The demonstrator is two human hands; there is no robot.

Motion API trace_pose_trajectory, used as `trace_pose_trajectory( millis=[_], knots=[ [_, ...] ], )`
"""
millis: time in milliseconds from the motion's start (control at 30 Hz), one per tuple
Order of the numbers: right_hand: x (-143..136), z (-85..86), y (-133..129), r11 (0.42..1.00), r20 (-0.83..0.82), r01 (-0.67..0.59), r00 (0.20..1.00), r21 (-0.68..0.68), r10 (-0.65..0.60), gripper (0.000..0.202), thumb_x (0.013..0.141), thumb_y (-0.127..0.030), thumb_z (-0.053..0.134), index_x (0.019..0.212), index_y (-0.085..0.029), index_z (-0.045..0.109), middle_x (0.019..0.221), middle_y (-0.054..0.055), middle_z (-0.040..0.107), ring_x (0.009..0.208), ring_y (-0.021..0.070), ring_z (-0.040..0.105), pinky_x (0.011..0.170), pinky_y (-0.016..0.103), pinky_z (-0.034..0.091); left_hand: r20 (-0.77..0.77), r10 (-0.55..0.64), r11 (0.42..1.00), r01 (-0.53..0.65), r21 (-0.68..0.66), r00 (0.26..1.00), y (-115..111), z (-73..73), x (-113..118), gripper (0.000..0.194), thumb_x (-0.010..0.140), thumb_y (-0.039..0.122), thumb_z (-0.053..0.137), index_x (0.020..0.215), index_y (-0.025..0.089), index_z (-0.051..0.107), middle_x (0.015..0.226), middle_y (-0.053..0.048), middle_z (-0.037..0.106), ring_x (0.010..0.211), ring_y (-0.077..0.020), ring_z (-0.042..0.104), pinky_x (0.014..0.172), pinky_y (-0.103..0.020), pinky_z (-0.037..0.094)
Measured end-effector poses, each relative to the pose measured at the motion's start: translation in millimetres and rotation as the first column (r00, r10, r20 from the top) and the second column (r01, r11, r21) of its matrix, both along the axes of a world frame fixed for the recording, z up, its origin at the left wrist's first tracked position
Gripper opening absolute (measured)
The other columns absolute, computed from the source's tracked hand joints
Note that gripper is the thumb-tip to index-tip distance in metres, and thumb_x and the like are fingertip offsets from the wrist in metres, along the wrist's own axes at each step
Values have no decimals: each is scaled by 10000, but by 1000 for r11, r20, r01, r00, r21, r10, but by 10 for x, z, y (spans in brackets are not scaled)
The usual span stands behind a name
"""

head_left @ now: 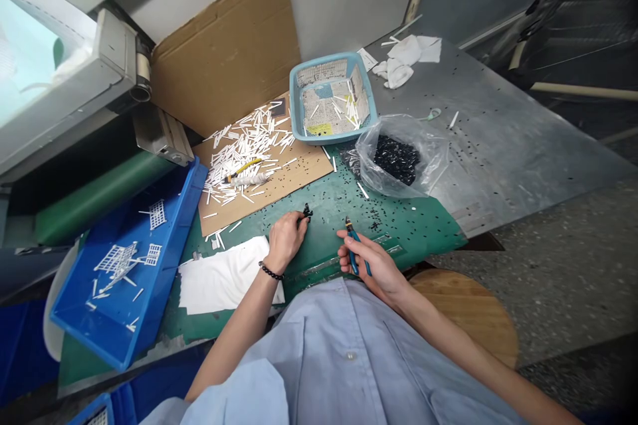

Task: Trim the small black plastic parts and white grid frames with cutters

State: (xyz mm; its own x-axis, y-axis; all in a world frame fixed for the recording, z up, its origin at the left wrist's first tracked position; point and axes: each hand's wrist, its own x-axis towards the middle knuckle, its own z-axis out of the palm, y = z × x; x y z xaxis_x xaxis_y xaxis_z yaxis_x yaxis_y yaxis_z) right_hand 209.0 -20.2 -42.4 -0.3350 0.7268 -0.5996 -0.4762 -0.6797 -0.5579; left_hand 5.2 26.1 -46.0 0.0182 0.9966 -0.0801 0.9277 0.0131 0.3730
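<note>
My left hand [287, 238] rests at the green mat [319, 246], its fingers pinched on a small black plastic piece [307, 211]. A bead bracelet circles that wrist. In my right hand [371, 262] is a pair of blue-handled cutting pliers [353, 242], with the jaws pointing away from me. The pliers are apart from the black piece. Many tiny black bits [375, 218] lie scattered over the mat beyond the pliers. A folded white cloth [224, 279] lies beside my left forearm.
White strips [239, 146] are heaped on a cardboard sheet [299, 176], with a yellow-handled tool [246, 165] among them. Behind stand a light-blue basket [331, 139] and a clear bag [431, 146] of black pieces. At left, a blue tray [174, 232] holds white grids. A wooden stool [468, 312] stands right.
</note>
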Motion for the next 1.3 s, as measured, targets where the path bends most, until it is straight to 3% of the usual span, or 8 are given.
trace_pose_trajectory(
  millis=[267, 600, 767, 833, 900, 1067, 1167, 1300],
  knots=[
    [8, 46, -7, 999, 39, -43, 998, 16, 43, 458, 738, -431, 720, 1115, -193, 610, 741, -3, 609, 655, 116, 561, 604, 246, 455, 121, 87, 992, -75, -98, 989, 86, 37, -48, 147, 858, 299, 536, 810, 216, 648, 636, -16, 605, 632, -180, 559, 613, -267, 329],
    [7, 74, -5, 994, 109, -90, 991, 59, 84, 533, 713, -444, 719, 1158, -182, 587, 757, -1, 606, 657, 125, 558, 612, 263, 438, -248, -31, 999, 30, -11, 968, -124, 74, -9, 226, 929, 305, 417, 969, 191, 608, 920, -110, 657, 810, -218, 601, 679, -285, 368],
    [32, 22, -16, 959, 262, -213, 952, 187, 160, 541, 785, -485, 634, 1229, -189, 545, 809, 2, 594, 715, 143, 564, 673, 295, 461, -38, 0, 999, -2, -37, 999, -81, 81, -83, 209, 916, 309, 446, 900, 201, 624, 871, -89, 659, 800, -213, 593, 703, -287, 364],
    [34, 17, -28, 880, 493, -356, 853, 315, 168, 513, 817, -477, 596, 1245, -199, 537, 851, 9, 596, 755, 159, 564, 723, 322, 471, 118, 81, 995, -73, -67, 990, -58, 88, -98, 207, 898, 308, 460, 839, 200, 625, 796, -65, 647, 741, -197, 574, 684, -285, 354],
    [31, 27, -38, 730, 733, -534, 676, 426, 67, 498, 838, -426, 574, 1278, -201, 519, 930, 32, 596, 833, 182, 563, 792, 347, 471, 350, 183, 978, -135, -157, 919, -60, 112, -91, 212, 867, 340, 493, 782, 191, 618, 716, -35, 612, 654, -165, 527, 635, -272, 341],
    [43, 53, -23, 354, 921, -871, 233, 340, -311, 487, 888, -326, 483, 1344, -154, 478, 1011, 103, 557, 915, 237, 524, 819, 362, 453, 731, 465, 823, 61, -565, 499, -147, 276, -48, 306, 727, 458, 661, 729, 164, 580, 536, 64, 354, 455, -67, 252, 461, -236, 155],
    [54, 38, -16, 275, 913, -930, 125, 244, -389, 467, 906, -315, 456, 1344, -158, 479, 988, 98, 552, 875, 233, 510, 778, 340, 436, 743, 512, 780, 128, -612, 432, -194, 375, -45, 339, 702, 463, 706, 714, 155, 564, 534, 79, 300, 450, -50, 202, 450, -237, 104],
    [50, 18, -35, 238, 899, -946, 102, 220, -425, 466, 917, -331, 447, 1353, -167, 466, 965, 79, 548, 851, 221, 502, 738, 328, 416, 723, 507, 773, 123, -622, 470, -218, 405, -49, 377, 687, 492, 722, 723, 144, 579, 515, 82, 315, 446, -43, 191, 451, -241, 85]
  ],
)
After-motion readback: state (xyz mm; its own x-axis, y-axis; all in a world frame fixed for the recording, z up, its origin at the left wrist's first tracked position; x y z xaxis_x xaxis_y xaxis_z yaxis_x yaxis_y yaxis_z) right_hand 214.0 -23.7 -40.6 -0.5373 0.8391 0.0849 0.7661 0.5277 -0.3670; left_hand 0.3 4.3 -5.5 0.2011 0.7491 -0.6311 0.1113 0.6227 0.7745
